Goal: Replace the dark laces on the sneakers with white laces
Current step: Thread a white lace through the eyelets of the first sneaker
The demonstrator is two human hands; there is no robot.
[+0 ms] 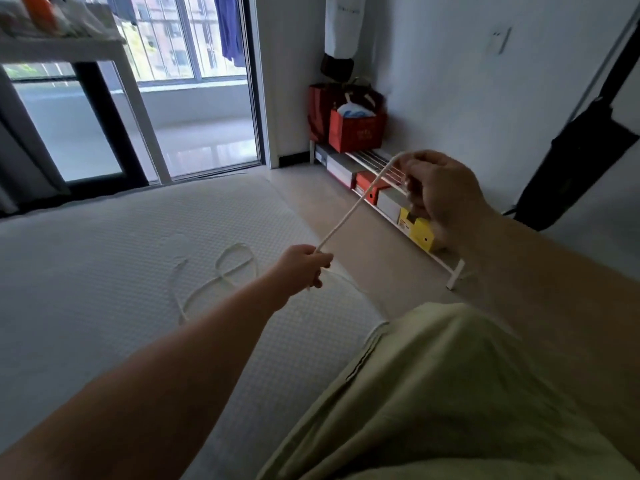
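Note:
A white lace (356, 202) runs taut between my two hands above the edge of a white mattress (104, 271). My left hand (304, 266) grips its lower part, and a slack end trails down to the right from that fist. My right hand (440, 192) is raised higher and pinches the upper part with curled fingers. A second white lace (225, 275) lies in loose loops on the mattress, left of my left hand. No sneakers or dark laces are in view.
My leg in light green shorts (433, 393) fills the lower right. A low white shoe rack (391, 199) with shoeboxes runs along the right wall, red bags (353, 126) on its far end. A glass sliding door (194, 98) is ahead; a black bag (575, 161) leans right.

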